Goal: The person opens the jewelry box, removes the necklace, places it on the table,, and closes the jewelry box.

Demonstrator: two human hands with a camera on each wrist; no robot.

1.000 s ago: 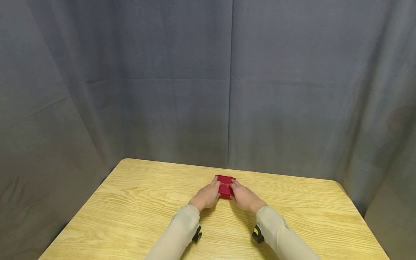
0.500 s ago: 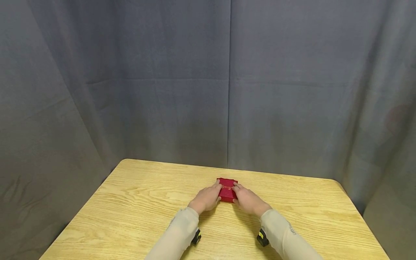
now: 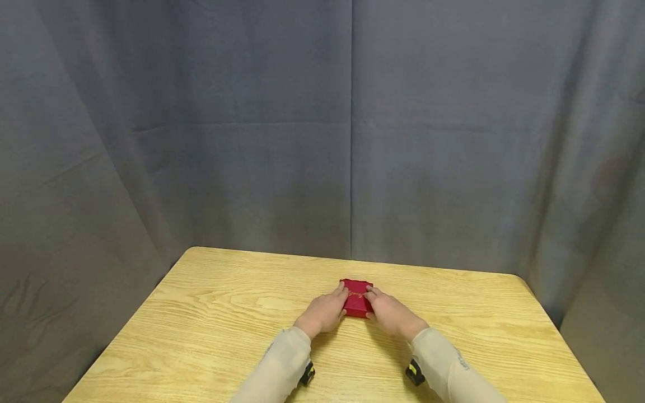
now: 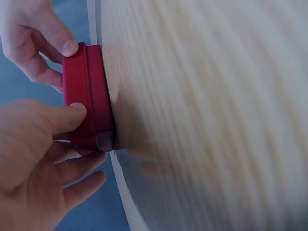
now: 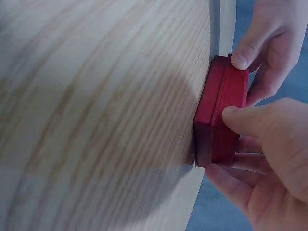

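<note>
The bare left hand (image 3: 325, 312) and right hand (image 3: 395, 314) emerge from loose, pale beige sleeves (image 3: 277, 364); small grey lettering (image 3: 462, 361) marks the right one. Black wrist cameras (image 3: 415, 373) carry yellow patches (image 3: 413, 369).

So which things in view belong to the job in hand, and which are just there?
In the job:
Red box
Left grip, on the box's left side
Right grip, on its right side

Just there:
Wooden table, beneath the work
Grey curtain, behind
Black-and-yellow wrist devices, worn
</note>
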